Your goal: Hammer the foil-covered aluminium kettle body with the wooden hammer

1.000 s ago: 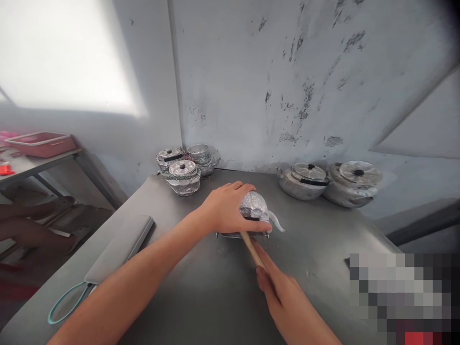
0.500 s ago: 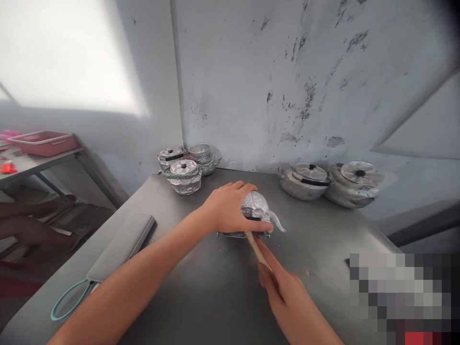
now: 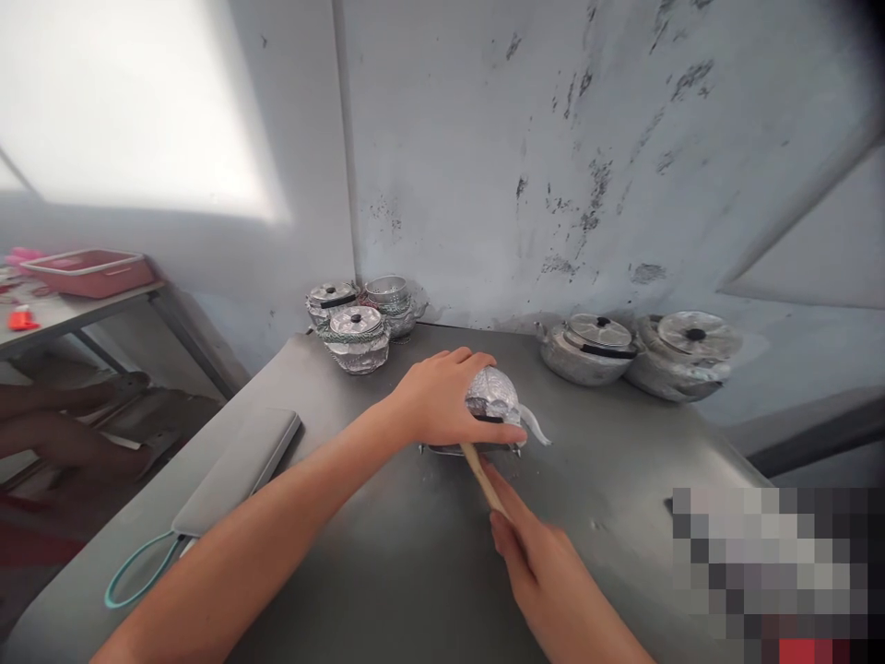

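An aluminium kettle [image 3: 493, 393] with a dented silver surface lies upside down on the grey table, its spout [image 3: 536, 427] curving down to the right. My left hand [image 3: 442, 398] is spread over its left side and grips it, thumb across the front near a black handle part. In my right hand [image 3: 520, 535] is a light wooden stick-like handle [image 3: 482, 475], pointing up at the kettle's near side. Its far end is hidden behind my left thumb and the kettle, so I cannot tell what tool it is.
Several small silver kettles [image 3: 357, 339] stand at the back left, and two larger ones [image 3: 589, 349] at the back right. A grey case [image 3: 239, 470] with a teal strap lies on the left. A pink basket [image 3: 97, 277] sits on another table.
My right hand and the wooden handle have shifted slightly left. My left hand keeps its hold on the kettle, which has barely moved.
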The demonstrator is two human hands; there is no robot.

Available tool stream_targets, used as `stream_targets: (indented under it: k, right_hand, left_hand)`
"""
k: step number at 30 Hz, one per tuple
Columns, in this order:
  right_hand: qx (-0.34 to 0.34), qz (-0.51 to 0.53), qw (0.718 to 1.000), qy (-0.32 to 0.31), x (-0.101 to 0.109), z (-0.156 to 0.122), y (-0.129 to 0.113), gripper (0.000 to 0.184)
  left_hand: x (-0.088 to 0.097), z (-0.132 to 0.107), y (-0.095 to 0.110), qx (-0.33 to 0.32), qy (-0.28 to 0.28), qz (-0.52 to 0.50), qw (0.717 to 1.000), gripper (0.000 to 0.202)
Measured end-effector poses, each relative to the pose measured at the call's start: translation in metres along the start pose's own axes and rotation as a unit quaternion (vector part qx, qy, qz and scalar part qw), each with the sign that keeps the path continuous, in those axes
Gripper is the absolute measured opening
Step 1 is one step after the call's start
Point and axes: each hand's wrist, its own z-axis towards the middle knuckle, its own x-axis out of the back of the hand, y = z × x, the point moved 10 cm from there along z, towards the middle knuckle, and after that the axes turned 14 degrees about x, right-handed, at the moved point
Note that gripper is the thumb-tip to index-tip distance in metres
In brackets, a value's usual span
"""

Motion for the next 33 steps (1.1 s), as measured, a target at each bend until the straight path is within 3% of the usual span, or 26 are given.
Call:
stream_targets:
  k: [5,12,28,33]
  right_hand:
    - [-0.015,0.001,0.999,0.029,0.009,0.0,0.006,0.058]
    - [-0.018,-0.01,1.0,-0.005,0.003,-0.002,0.011,0.058]
    - [-0.008,-0.044,0.999,0.025,0.015,-0.002,0.009,0.061]
    - [0.008,-0.033,0.999,0.008,0.009,-0.002,0.009,0.059]
  left_hand:
    - [0.001,-0.001,0.0,0.001,-0.001,0.0,1.0,0.09]
    - [0.0,0.0,-0.003,0.007,-0.003,-0.002,1.0,0.09]
    - [-0.002,0.001,-0.002,0.009,0.013,0.013,1.0,0.091]
    - [-0.002,0.001,-0.002,0.014,0.008,0.011,1.0,0.09]
